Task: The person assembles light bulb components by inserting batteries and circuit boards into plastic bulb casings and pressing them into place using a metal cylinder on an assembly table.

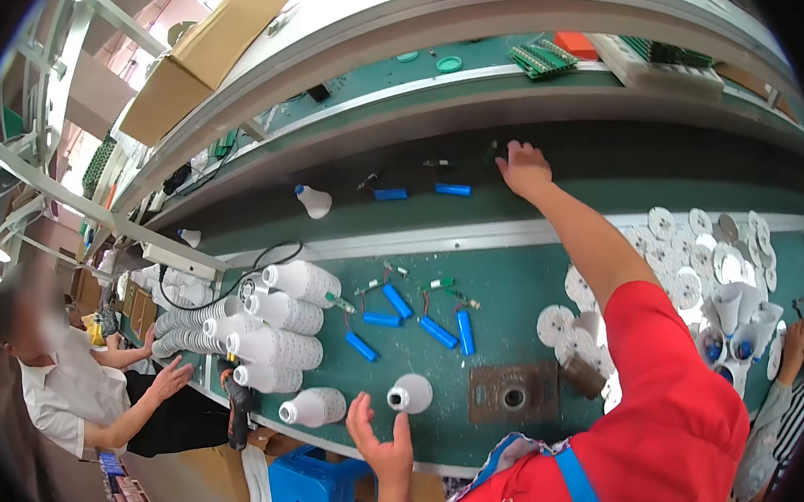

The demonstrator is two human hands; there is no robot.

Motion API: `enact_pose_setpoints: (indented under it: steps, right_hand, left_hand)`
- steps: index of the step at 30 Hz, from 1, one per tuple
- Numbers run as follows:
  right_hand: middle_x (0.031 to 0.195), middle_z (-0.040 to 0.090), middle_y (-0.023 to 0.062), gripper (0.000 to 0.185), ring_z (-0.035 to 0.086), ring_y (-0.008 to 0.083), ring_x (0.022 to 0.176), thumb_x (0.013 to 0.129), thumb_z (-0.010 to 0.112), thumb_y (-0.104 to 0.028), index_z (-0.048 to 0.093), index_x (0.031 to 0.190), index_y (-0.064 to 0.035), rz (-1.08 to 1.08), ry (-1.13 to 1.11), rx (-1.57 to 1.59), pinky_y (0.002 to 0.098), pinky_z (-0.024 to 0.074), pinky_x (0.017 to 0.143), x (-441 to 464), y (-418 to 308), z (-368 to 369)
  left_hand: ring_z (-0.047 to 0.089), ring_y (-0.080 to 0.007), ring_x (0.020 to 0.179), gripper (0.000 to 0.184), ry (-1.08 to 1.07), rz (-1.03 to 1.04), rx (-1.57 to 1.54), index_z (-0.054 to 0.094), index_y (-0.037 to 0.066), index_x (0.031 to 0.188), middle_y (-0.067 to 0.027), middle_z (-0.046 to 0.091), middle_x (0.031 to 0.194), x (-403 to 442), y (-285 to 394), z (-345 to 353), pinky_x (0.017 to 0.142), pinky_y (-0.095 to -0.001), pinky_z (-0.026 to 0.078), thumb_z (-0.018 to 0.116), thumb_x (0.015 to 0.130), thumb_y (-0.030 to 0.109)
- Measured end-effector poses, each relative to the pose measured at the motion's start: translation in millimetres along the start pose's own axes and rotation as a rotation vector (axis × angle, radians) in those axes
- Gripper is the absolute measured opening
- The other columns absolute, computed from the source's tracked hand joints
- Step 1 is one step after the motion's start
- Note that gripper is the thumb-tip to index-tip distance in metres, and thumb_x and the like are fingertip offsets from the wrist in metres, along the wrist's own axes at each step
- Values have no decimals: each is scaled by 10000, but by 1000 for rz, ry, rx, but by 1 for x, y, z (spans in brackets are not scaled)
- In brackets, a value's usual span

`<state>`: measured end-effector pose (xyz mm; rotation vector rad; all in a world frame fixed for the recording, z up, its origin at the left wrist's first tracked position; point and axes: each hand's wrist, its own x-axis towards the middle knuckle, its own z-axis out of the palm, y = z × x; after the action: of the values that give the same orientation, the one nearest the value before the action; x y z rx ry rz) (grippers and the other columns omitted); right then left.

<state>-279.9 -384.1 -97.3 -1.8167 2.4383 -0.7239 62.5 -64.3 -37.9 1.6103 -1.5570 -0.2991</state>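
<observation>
My left hand [379, 441] is held up at the table's near edge, fingers spread, nothing in it. Just beyond it stands a white bulb housing [418, 394] with a dark opening; another housing [314, 407] lies to its left. My right hand [525, 170] reaches far out over the dark conveyor belt, fingers curled down. A small dark piece [493, 149] shows beside its fingertips; what lies under the fingers is hidden. Left of that hand, blue batteries [453, 189] with small wired boards rest on the belt. More blue batteries [381, 320] with green boards lie on the green table.
Stacked white housings [274, 347] line the table's left side. A brown metal fixture [513, 395] sits near my body, with white round plates [662, 260] and white cones [729, 307] to the right. A power screwdriver [238, 407] hangs at the left edge. A co-worker [85, 378] sits left.
</observation>
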Motion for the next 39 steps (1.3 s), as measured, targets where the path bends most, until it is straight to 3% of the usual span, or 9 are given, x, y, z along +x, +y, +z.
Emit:
enact_pose_setpoints:
  steps: [5, 9, 14, 19, 24, 27, 31, 36, 39]
  right_hand:
    - [1035, 571, 183, 244, 573, 351, 948, 822, 508, -164, 520, 1024, -26, 10, -145, -121, 423, 479, 789, 19, 10, 20]
    - [821, 598, 183, 175, 606, 303, 785, 850, 466, -139, 485, 974, -17, -92, -88, 475, 410, 461, 703, -20, 17, -10]
    - [761, 574, 169, 228, 578, 296, 707, 854, 475, -103, 443, 1067, -28, -203, -355, 749, 373, 448, 650, -126, -25, -113]
    - [741, 561, 156, 340, 578, 317, 697, 830, 490, -83, 395, 1154, -35, -268, -407, 917, 394, 443, 622, -230, -73, -155]
    - [782, 566, 160, 390, 580, 341, 705, 825, 505, -79, 379, 1192, -44, -276, -612, 986, 400, 451, 632, -295, -88, -185]
    - [805, 583, 151, 384, 592, 325, 718, 832, 548, -107, 402, 1183, -51, -590, -624, 1000, 386, 457, 645, -309, -71, -196]
    - [826, 599, 149, 342, 601, 306, 768, 814, 613, -151, 480, 1114, -54, -447, -980, 952, 368, 467, 673, -311, -62, -211]
    - [723, 588, 82, 116, 578, 155, 619, 812, 619, -94, 584, 911, -45, -752, -828, 854, 301, 454, 561, -318, -60, -203]
    - [709, 589, 61, 105, 562, 125, 573, 838, 599, -110, 564, 910, -43, -466, -918, 948, 259, 449, 535, -319, -58, -199]
  left_hand:
    - [449, -236, 1124, 608, -128, -124, -16, 412, 39, 1276, -122, 406, 1248, 2, -7, 4, 900, -345, 395, 665, 723, 66]
    - [462, -291, 1088, 585, -65, -154, -55, 442, 22, 1236, -157, 450, 1229, 2, -9, 5, 867, -364, 403, 683, 705, 60]
    - [481, -268, 1047, 446, 35, 258, 98, 483, -8, 1187, -158, 496, 1163, 5, 28, -10, 805, -338, 421, 616, 769, 72]
    - [539, -154, 938, 455, -304, -181, -733, 406, 2, 1252, -106, 547, 1094, 2, 87, 22, 791, -276, 446, 550, 821, -8]
    - [560, -99, 829, 277, -403, -192, -754, 535, -21, 1105, -68, 550, 1001, -27, 72, 23, 707, -226, 456, 567, 830, -9]
    - [530, -67, 755, 227, -594, -245, -830, 555, -14, 1083, -28, 570, 894, -35, 63, 0, 656, -204, 430, 547, 862, 36]
    - [466, -17, 693, 169, -859, -335, -852, 610, 0, 1001, 28, 537, 835, -43, 48, -24, 580, -182, 371, 569, 839, 30]
    - [494, -55, 683, 175, -1076, -372, -781, 630, -3, 974, 16, 554, 800, -35, 44, -42, 619, -199, 422, 570, 813, 31]
    - [508, -67, 785, 278, -706, -271, -822, 578, 22, 1091, 4, 547, 915, -28, 20, -30, 622, -199, 423, 603, 817, 63]
